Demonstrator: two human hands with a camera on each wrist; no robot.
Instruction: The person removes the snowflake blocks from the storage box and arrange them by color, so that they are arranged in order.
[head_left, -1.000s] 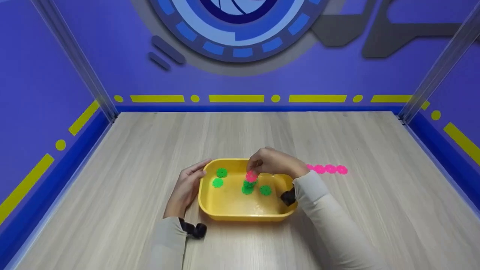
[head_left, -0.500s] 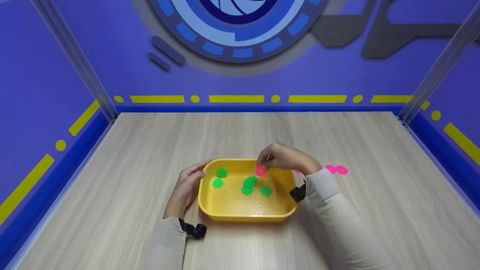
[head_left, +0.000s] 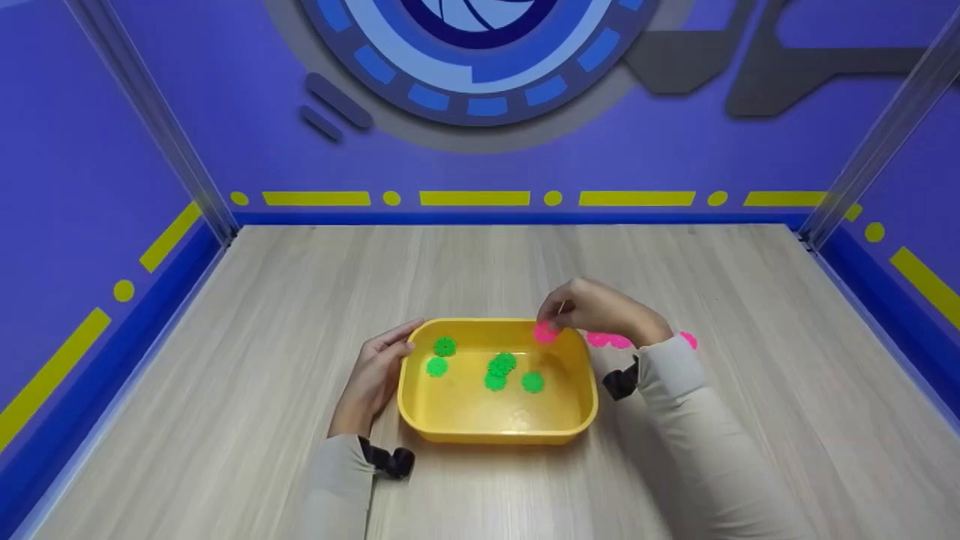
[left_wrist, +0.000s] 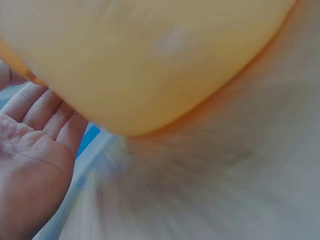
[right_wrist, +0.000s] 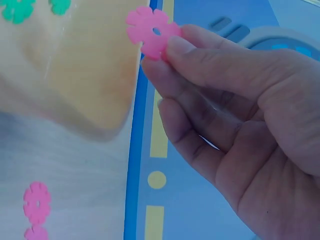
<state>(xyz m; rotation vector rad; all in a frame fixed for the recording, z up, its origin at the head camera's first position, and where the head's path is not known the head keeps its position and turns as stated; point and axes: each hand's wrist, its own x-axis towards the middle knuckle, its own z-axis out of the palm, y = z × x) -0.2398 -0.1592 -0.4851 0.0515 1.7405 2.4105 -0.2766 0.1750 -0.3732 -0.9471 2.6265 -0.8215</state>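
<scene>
My right hand [head_left: 604, 309] pinches a pink notched plastic disc [head_left: 545, 332] between thumb and fingertips, above the back right rim of a yellow bin [head_left: 499, 436]. The disc has a hole in its middle and petal-like edges in the right wrist view. My left hand [head_left: 373, 371] holds the bin's left side, thumb at the rim and fingers along the outside wall. Green discs of the same shape lie inside: one [head_left: 532, 382] at the right, a small overlapping heap [head_left: 501, 365] in the middle, and two near the left wall, including a darker one [head_left: 445, 346].
Pink discs [head_left: 609, 340] lie in a row on the wooden table [head_left: 480, 270], right of the bin. My right forearm hides part of that row; another pink disc [head_left: 688, 340] shows beyond it. Blue-purple panels [head_left: 480, 165] stand around the table.
My right hand has moved right and away from me with the pink disc, from the green heap toward the bin's back right corner. The left hand and the bin have stayed put.
</scene>
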